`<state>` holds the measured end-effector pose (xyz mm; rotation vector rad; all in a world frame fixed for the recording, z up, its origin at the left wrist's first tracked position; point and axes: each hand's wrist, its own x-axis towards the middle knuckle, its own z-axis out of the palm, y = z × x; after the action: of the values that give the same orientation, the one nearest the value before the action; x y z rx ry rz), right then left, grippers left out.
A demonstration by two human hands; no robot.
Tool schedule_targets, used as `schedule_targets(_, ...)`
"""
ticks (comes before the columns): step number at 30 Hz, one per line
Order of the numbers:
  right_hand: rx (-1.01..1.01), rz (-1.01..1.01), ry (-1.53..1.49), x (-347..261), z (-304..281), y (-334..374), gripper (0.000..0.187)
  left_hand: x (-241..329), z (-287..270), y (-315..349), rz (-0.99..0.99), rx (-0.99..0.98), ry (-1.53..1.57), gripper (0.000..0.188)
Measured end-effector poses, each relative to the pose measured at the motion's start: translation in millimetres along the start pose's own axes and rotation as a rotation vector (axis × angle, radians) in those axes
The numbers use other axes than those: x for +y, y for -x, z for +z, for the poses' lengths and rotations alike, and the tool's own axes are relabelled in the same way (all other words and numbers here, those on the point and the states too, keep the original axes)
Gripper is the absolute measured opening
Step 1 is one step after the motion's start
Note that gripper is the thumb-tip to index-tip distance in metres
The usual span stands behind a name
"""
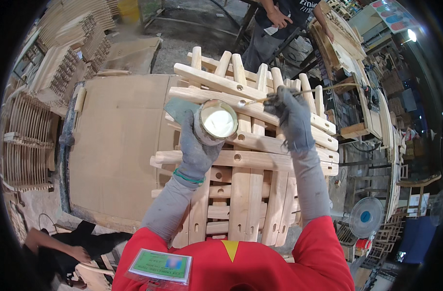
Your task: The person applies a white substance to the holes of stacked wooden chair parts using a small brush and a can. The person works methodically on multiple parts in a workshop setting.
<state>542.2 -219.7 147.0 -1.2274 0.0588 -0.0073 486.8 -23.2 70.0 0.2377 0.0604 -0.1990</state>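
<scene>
Both gloved hands (198,153) (295,116) curled, apart

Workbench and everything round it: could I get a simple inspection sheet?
Surface: brown cardboard sheet, left of the wood.
Job's things: crisscrossed pile of holed wooden slats; jar with white contents; thin stick, its tip at a slat.
Clutter: short wooden piece near the cardboard's upper-left edge.
Hands: gloved left hand holds the jar; gloved right hand holds the stick.
Cables: nothing seen across the slats.
Surroundings: fan at right; stacked wooden parts at left; people at top and lower left.
</scene>
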Motion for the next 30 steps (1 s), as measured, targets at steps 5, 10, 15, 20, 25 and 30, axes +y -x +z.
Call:
schedule_targets(5,0.009,-0.095,0.489,0.5,-3.0,-25.6,0.024,-1.7,0.1,-1.2,0.021,0.025,-0.003,0.058)
schedule_targets(10,-0.153,-0.102,0.665,18.8,9.2,-38.4,0.027,-1.0,-1.4,-1.5,0.024,0.017,0.026,0.057)
schedule_targets(15,-0.237,-0.370,1.117,14.9,14.3,-34.1,0.030,1.4,1.1,-0.8,0.047,0.011,0.011,0.055)
schedule_targets(20,-0.237,-0.388,1.141,13.8,17.6,-36.1,0.032,0.5,1.0,1.3,0.084,-0.020,0.003,0.057)
schedule_targets(25,-0.201,-0.291,1.131,12.9,20.2,-31.9,0.032,-1.5,0.1,1.2,0.153,0.000,-0.026,0.060)
schedule_targets(30,-0.178,-0.228,0.843,11.1,1.6,-30.4,0.026,-6.5,-1.1,0.2,0.137,-0.001,-0.036,0.061)
